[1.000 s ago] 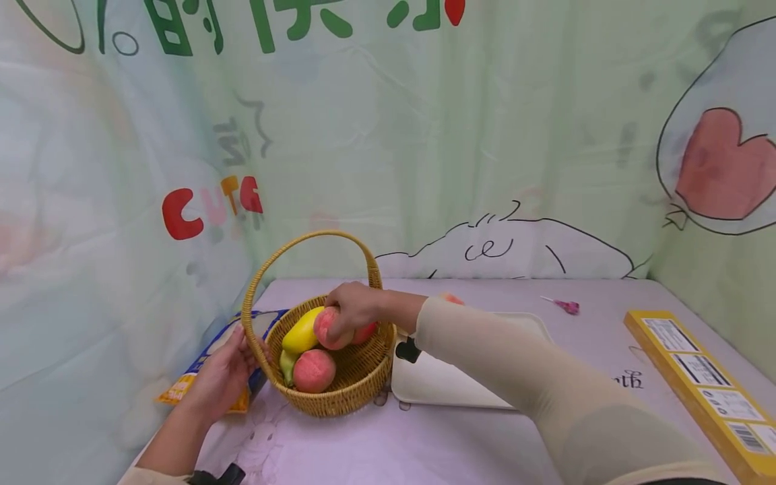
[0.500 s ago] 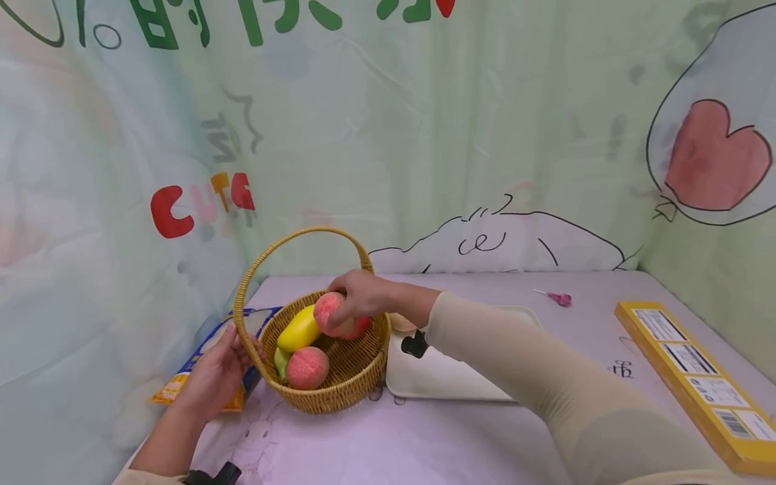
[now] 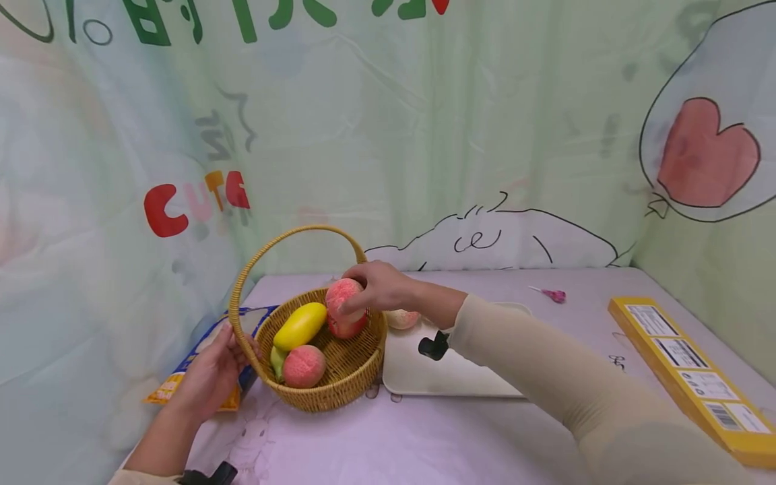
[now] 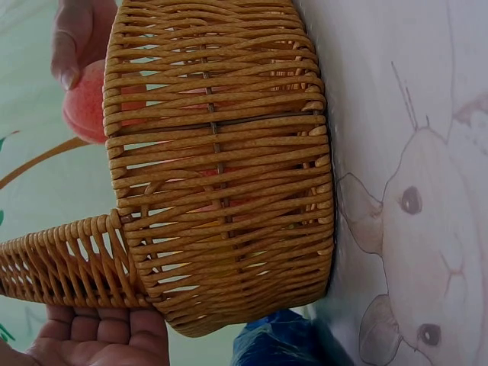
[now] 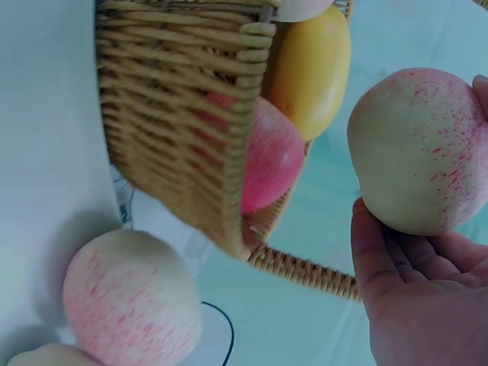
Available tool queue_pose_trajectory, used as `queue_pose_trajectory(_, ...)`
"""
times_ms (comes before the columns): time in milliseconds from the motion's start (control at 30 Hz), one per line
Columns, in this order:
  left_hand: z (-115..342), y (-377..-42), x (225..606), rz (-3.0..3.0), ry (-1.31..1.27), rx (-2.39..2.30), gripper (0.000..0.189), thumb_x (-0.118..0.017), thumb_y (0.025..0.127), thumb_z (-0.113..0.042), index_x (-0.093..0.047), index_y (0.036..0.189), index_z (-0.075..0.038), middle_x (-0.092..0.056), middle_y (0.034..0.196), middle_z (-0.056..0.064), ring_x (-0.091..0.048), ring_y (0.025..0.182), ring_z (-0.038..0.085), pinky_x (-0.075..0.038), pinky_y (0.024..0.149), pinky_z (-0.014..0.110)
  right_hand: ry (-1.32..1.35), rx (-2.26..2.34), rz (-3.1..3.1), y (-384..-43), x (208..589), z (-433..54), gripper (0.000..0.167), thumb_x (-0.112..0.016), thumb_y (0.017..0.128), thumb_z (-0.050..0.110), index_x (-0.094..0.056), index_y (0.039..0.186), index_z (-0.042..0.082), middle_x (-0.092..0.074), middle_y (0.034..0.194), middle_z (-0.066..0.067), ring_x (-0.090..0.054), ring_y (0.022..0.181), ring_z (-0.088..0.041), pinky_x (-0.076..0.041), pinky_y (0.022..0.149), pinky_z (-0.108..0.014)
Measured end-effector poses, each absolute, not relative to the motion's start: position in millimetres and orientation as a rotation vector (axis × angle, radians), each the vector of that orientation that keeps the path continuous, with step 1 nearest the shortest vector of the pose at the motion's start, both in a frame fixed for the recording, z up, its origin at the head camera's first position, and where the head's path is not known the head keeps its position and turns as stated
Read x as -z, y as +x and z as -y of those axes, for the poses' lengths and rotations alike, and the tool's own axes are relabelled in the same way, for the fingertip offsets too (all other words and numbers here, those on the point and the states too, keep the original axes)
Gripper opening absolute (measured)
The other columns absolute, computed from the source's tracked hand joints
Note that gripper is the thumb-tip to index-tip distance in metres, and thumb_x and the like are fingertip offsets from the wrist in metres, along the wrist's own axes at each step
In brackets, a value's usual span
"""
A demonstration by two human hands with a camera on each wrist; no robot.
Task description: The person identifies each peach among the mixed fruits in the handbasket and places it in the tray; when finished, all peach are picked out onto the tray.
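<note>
My right hand [image 3: 384, 286] holds a peach [image 3: 344, 296] over the far right part of a wicker basket [image 3: 330, 397]. In the right wrist view, thumb and fingers grip this pale, pink-speckled peach [image 5: 419, 160] above the rim. My left hand [image 3: 212, 370] grips the foot of the basket's tall handle [image 3: 236, 296], its fingers passing behind the wicker in the left wrist view. Inside the basket lie a yellow mango-like fruit [image 3: 300, 327], a pink peach [image 3: 304, 367] and a red fruit [image 3: 347, 329] partly hidden under the held peach. A green fruit [image 3: 277, 362] shows behind the near peach.
A white tray [image 3: 424, 377] lies right of the basket, with another peach [image 3: 403, 319] on it, partly covered by my right arm. A blue and orange bag [image 3: 164, 391] lies to the left. Farther right are a pink wrapped lollipop [image 3: 554, 296] and a long yellow box [image 3: 685, 370].
My right hand has lifted the peach and moved right, uncovering more of the red fruit. The left hand stays at the handle. The head view has shifted slightly.
</note>
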State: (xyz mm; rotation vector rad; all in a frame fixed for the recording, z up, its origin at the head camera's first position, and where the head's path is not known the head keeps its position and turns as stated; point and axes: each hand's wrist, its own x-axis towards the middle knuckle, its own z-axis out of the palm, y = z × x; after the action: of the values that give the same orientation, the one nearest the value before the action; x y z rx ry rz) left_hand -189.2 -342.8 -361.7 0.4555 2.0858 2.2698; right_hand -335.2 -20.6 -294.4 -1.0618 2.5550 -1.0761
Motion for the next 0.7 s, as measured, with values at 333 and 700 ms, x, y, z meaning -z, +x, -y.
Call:
queue_pose_trajectory(333, 344, -189, 363, -2.106, 0.486, -2.265, 0.044, -0.023, 0.115, -0.042, -0.06, 0.114, -0.017, -0.066, 0.105, -0.005, -0.061, 0.102, 0.014, -0.049, 0.095, 0.023, -0.989, 1.187, -2.571, -333, 298, -6, 0.048, -0.085, 0.085, 0.036, -0.068, 0.124, 0.014, -0.07, 0.108, 0.0, -0.061, 0.099, -0.018, -0.053, 0.087, -0.03)
queue_pose_trajectory(700, 342, -187, 364, -2.144, 0.464, -2.253, 0.037, -0.024, 0.115, -0.042, -0.055, 0.119, -0.023, -0.065, 0.106, -0.006, -0.06, 0.103, 0.013, -0.049, 0.096, 0.023, -0.915, 1.309, -2.548, -332, 309, -30, 0.047, -0.084, 0.086, 0.033, -0.068, 0.127, 0.014, -0.072, 0.11, -0.001, -0.063, 0.102, -0.019, -0.054, 0.09, -0.033)
